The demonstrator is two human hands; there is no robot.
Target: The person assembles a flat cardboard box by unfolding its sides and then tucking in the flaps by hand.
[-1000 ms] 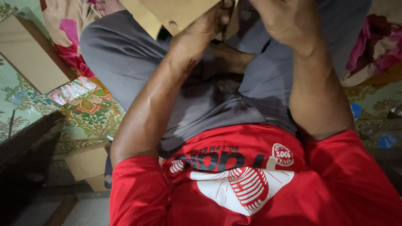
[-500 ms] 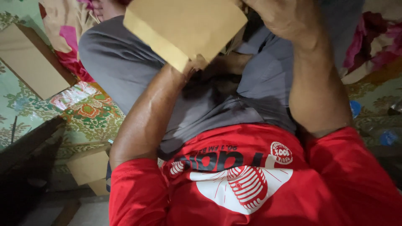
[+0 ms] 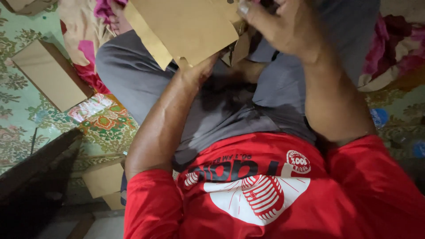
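At the top centre of the frame the person holds a folded brown cardboard sheet (image 3: pixel 186 28) above the lap. The left hand (image 3: pixel 199 71) is under the lower edge of this sheet, at its bottom corner; the cardboard covers most of the hand, so I cannot tell if the fingers are spread or pressed together, only that the hand touches the sheet from below. The right hand (image 3: pixel 283 26) is at the upper right of the sheet, with the fingers bent and pressed together on its right edge, where a small cardboard flap (image 3: pixel 241 46) hangs down. In the upper left of the frame a flat brown cardboard piece (image 3: pixel 51 75) lies on the patterned green floor mat (image 3: pixel 17 115), well apart from both hands.
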